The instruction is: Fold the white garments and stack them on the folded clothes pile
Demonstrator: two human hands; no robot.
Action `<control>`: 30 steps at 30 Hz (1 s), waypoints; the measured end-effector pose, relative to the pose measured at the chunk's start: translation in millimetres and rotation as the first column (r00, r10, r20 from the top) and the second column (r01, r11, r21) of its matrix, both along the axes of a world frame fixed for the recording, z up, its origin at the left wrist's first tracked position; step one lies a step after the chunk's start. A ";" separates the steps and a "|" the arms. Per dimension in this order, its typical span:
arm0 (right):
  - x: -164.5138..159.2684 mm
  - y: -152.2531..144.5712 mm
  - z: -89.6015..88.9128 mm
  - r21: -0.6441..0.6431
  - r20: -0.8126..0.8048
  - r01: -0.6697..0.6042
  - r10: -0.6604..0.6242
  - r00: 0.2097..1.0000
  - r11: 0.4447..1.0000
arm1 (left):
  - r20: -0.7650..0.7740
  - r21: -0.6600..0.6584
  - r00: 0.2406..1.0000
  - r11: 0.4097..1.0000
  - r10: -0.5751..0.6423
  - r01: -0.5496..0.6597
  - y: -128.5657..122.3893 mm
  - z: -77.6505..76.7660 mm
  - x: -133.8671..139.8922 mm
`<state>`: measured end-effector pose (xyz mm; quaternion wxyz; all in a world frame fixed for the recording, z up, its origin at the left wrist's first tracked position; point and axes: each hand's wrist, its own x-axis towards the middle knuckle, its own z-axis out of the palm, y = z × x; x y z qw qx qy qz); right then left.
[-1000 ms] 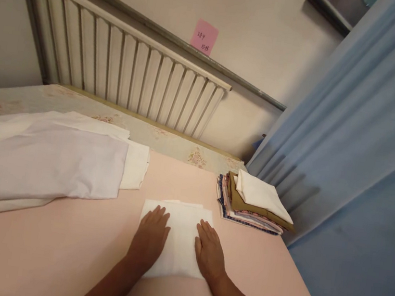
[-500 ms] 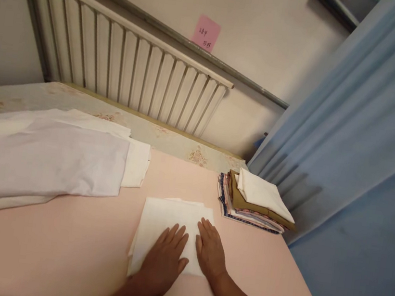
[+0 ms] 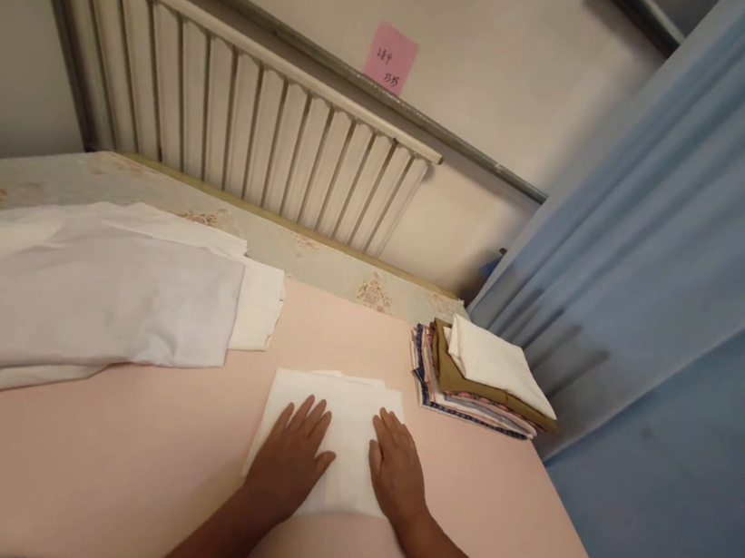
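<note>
Lying beneath the outstretched fingers (image 3: 311,420) — flat, gripping nothing — is folded white cloth (image 3: 348,468).

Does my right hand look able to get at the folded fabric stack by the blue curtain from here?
Probably yes. The right hand rests flat on the white cloth, and the folded fabric stack sits ahead to its right, with only pink surface showing between them.

The left hand (image 3: 288,467) moved across the white cloth (image 3: 346,486).
Half a second before, it lay near the middle, close to the right hand (image 3: 397,473); now it was back on the left part, a bit farther up. Its thumb (image 3: 323,464) stuck out more than one second before. Less of the dark frame (image 3: 641,18) on the wall (image 3: 503,67) showed.
</note>
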<state>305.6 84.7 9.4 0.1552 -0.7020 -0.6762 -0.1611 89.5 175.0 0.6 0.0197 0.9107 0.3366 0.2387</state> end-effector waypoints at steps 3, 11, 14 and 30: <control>0.0 0.1 -0.3 -0.007 0.009 0.010 -0.010 1.000 1.000 | 0.009 0.016 0.998 0.998 0.061 -0.061 8.0 0.4 -5.6; 0.5 1.4 -1.6 -0.002 0.009 0.006 -0.006 1.000 1.000 | 0.002 -0.015 0.988 0.987 0.157 -0.157 20.7 0.5 -12.2; 0.7 1.1 -1.6 -0.006 0.015 0.005 -0.005 1.000 1.000 | 0.009 -0.023 0.987 0.987 0.161 -0.161 20.8 -0.1 -11.8; -0.9 1.5 0.0 -0.006 0.019 0.022 -0.021 1.000 1.000 | 0.018 0.017 0.987 0.987 0.162 -0.162 23.3 -4.7 -11.3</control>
